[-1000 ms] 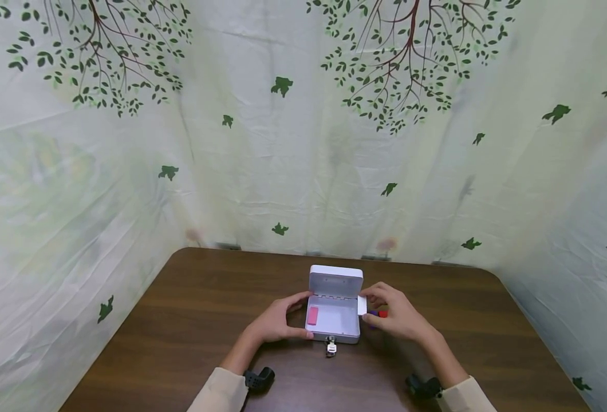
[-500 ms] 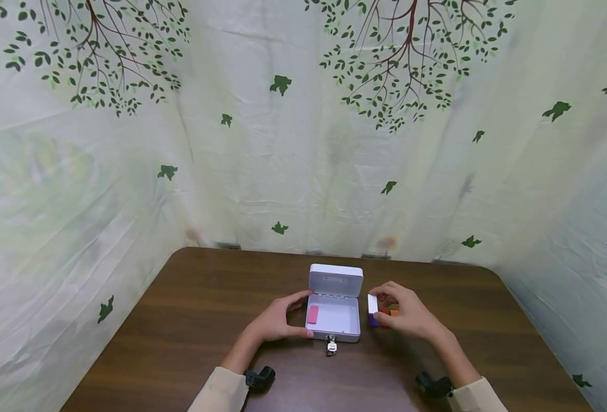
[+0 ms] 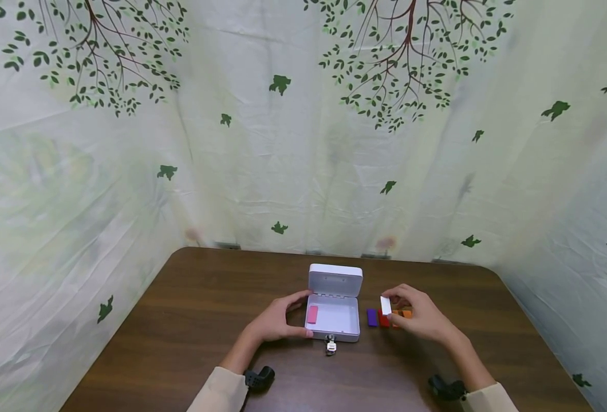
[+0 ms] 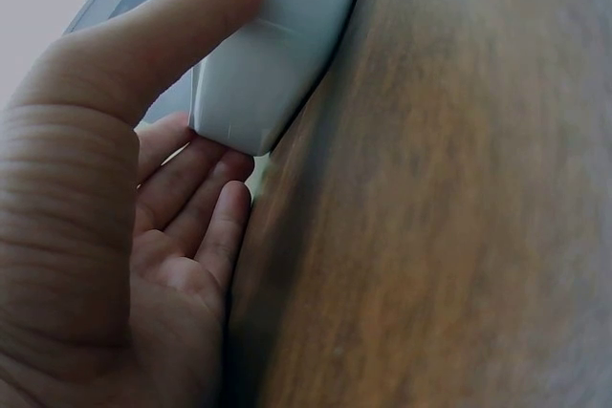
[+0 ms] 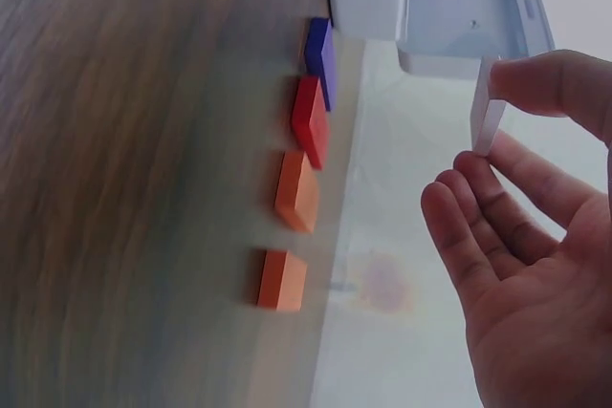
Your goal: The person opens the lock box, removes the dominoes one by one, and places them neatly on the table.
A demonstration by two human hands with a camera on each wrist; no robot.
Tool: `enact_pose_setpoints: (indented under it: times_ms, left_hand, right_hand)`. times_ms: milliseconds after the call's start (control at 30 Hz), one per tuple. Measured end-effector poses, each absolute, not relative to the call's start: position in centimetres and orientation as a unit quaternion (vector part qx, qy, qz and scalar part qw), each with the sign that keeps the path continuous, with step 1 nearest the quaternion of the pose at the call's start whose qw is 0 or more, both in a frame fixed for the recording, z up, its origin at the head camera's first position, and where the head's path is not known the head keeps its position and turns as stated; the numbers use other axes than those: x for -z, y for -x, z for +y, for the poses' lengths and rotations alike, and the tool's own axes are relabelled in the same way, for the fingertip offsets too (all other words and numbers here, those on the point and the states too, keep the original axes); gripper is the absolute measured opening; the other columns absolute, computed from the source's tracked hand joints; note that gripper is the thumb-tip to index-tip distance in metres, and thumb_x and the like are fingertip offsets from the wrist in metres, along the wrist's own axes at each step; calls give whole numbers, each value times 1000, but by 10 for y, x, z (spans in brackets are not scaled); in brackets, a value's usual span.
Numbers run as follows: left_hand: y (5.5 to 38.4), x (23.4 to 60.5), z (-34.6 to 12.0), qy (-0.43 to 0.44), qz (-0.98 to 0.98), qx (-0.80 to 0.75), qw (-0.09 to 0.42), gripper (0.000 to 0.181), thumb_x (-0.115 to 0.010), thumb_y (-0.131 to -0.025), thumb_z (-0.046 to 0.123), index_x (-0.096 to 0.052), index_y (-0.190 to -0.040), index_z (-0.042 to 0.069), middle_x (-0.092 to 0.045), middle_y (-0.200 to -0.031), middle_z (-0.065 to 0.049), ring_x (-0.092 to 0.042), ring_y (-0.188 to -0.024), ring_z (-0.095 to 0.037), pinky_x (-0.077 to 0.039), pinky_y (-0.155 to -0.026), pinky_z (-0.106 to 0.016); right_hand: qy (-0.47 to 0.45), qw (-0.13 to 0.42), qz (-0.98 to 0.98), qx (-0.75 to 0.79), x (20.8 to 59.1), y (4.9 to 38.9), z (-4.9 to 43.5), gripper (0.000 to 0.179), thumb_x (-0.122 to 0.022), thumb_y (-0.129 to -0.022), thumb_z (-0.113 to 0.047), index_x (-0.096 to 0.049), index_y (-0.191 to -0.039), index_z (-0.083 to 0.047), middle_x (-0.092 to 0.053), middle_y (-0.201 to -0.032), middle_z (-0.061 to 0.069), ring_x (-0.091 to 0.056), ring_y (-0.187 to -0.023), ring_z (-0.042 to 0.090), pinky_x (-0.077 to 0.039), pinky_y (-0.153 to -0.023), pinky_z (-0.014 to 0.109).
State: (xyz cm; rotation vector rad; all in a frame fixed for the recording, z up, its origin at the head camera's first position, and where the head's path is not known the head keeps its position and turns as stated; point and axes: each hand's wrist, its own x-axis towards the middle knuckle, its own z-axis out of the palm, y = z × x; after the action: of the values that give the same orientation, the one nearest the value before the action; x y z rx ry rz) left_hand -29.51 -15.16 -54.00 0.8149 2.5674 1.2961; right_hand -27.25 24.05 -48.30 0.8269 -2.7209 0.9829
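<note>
A small white box [image 3: 343,320] stands on the table with its lid [image 3: 336,281] raised. Inside, against the left wall, lies a pink block [image 3: 312,315]. My left hand [image 3: 278,320] holds the box by its left side, thumb at the front corner and fingertips near the back. Between thumb and fingers, my right hand [image 3: 419,312] pinches a flat white block [image 5: 486,110] above the table, to the right of the box. Below it, a purple block [image 3: 372,317], a red block [image 5: 310,121] and two orange blocks [image 5: 297,193] form a row.
From the front of the box hangs a metal clasp or lock [image 3: 331,345]. The brown wooden table [image 3: 231,274] meets a pale leaf-printed curtain [image 3: 303,171] at the back and sides. Each wrist wears a black camera [image 3: 260,379].
My right hand has carried the white block from the box's right edge further right, over the row. The purple, red and orange blocks have come into fuller view. My left hand has stayed put.
</note>
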Motion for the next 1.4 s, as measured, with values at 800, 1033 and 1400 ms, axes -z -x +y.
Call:
enact_pose_setpoints:
  times_ms: [800, 1033, 1400]
  left_hand:
    - [295, 540, -152, -274, 855, -434, 76, 95, -87, -77, 53, -43, -156, 26, -46, -160, 5, -50, -143, -22, -41, -120, -48]
    - [295, 536, -152, -271, 855, -436, 75, 95, -87, -77, 53, -43, -156, 26, -46, -160, 4, -50, -144, -23, -41, -120, -49]
    - [294, 537, -150, -275, 854, -435, 78, 95, -87, -77, 52, -43, -157, 26, -46, -160, 3, -51, -143, -23, -41, -120, -49]
  right_hand:
    - [-250, 73, -911, -319, 503, 272, 283, 38, -82, -86, -11, -68, -122, -13, -66, -109, -5, -66, -92, 14, -61, -80, 33]
    - [-231, 66, -921, -307, 503, 273, 292, 36, -81, -88, -14, -69, -122, -11, -66, -109, -3, -65, -93, 15, -61, -81, 32]
    - [-206, 31, -938, -277, 504, 270, 307, 38, -78, -91, -18, -67, -126, -10, -66, -114, -1, -64, -98, 17, -56, -81, 29]
